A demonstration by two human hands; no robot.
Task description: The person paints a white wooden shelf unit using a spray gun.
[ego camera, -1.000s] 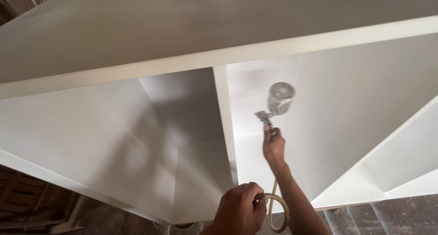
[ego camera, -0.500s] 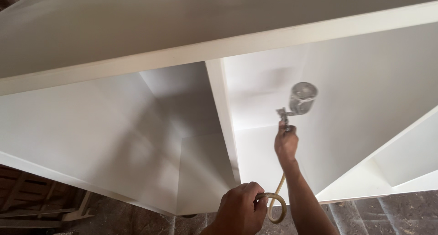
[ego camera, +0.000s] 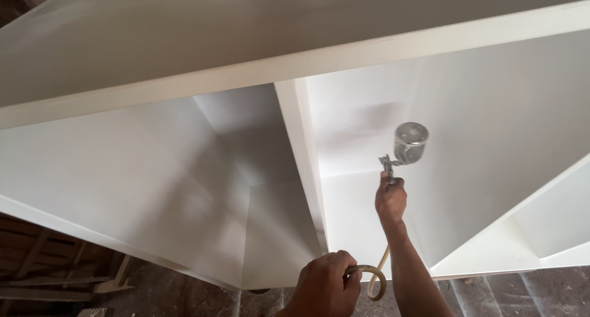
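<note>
My right hand [ego camera: 391,200] reaches into the right compartment of a large white cabinet [ego camera: 258,65] and grips a metal spray gun [ego camera: 402,150] with a round silver cup on top. The gun points at the compartment's back panel. My left hand [ego camera: 326,285] is low at the cabinet's front edge, closed around a loop of yellowish air hose [ego camera: 372,279] that runs up toward the gun. A vertical white divider [ego camera: 304,163] separates the two compartments, just left of the gun.
The left compartment [ego camera: 153,188] is a deep white box. A smaller white shelf section [ego camera: 534,231] lies at the right. Wooden slats [ego camera: 49,261] and dusty floor [ego camera: 522,292] show below the cabinet.
My right hand and the spray gun have shifted to the right and slightly down inside the right compartment. The left hand keeps hold of the hose loop.
</note>
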